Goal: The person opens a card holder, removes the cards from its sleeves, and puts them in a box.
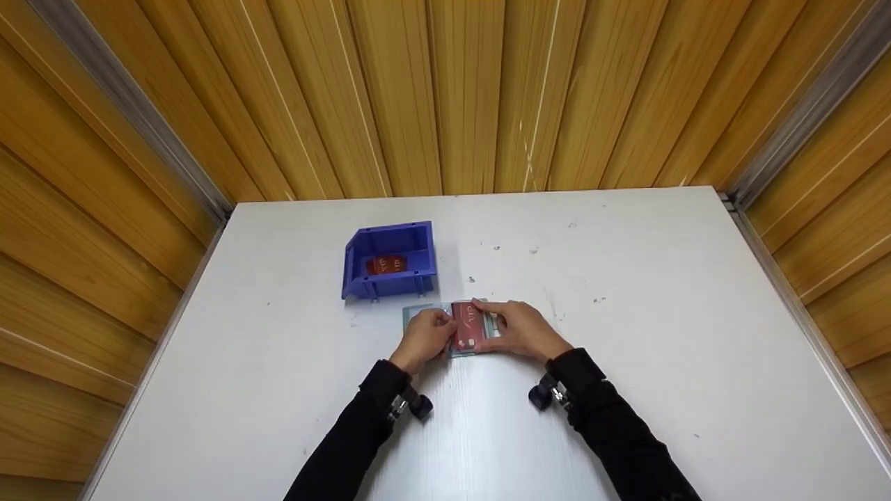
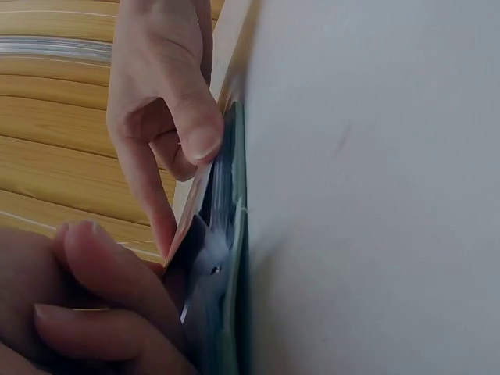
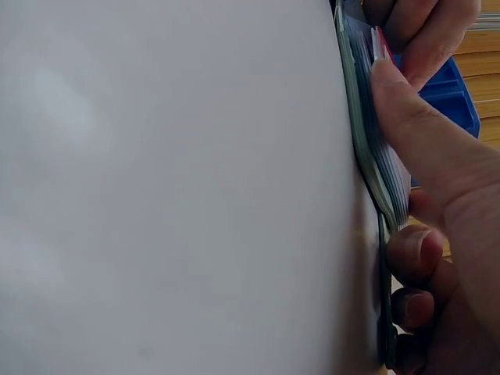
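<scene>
A pale green card holder [image 1: 412, 313] with clear plastic sleeves lies open on the white table. Over its right half is a red card [image 1: 468, 323] with light lettering. My right hand [image 1: 523, 330] spans that card, thumb near the lower edge and a finger at the upper one. At the card's left side, my left hand [image 1: 423, 339] pinches a lifted sleeve of the holder with curled fingers. In the right wrist view the sleeves [image 3: 383, 168] show as a stack of thin layers beside the right thumb.
Behind the hands, slightly left, stands a blue bin [image 1: 390, 284] with red cards [image 1: 386, 264] inside. The white table [image 1: 626, 390] ends at wood-patterned walls [image 1: 466, 97] at the back and sides.
</scene>
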{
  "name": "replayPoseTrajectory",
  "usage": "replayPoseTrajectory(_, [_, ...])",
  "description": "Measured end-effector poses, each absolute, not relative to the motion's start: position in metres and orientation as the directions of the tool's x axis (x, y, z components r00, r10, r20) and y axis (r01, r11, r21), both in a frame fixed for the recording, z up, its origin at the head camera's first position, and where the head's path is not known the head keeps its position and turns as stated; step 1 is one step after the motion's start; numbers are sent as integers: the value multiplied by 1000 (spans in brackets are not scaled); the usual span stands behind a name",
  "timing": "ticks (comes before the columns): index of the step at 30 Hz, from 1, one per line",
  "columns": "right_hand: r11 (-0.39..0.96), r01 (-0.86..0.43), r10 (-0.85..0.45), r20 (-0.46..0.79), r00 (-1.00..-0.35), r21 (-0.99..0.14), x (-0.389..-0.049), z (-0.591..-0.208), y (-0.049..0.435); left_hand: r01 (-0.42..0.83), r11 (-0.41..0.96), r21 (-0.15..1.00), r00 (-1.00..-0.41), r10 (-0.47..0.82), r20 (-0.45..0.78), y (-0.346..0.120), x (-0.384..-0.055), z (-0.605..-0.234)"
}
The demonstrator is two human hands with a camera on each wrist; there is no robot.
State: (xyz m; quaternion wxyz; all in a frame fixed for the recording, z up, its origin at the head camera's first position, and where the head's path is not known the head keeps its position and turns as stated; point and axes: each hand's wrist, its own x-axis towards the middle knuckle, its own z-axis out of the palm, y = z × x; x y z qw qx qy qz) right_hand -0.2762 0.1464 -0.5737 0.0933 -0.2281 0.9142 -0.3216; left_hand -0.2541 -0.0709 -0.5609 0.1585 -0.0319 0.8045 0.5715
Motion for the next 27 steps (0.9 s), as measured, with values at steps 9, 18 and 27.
replayPoseTrajectory(9, [695,-331,-469,-54,-882,-638,-278,-573,146,-281,260,924,-939,127,-321,-88,-251,-554])
replayPoseTrajectory(18, [700,-317,-463,-68,-884,-640,-279,-574,147,-153,525,837,-977,46,-207,-105,-243,-546])
replayPoseTrajectory(27, [684,-341,-483,-49,-874,-645,-278,-575,147,-31,554,832,-994,71,-84,-113,-241,-512])
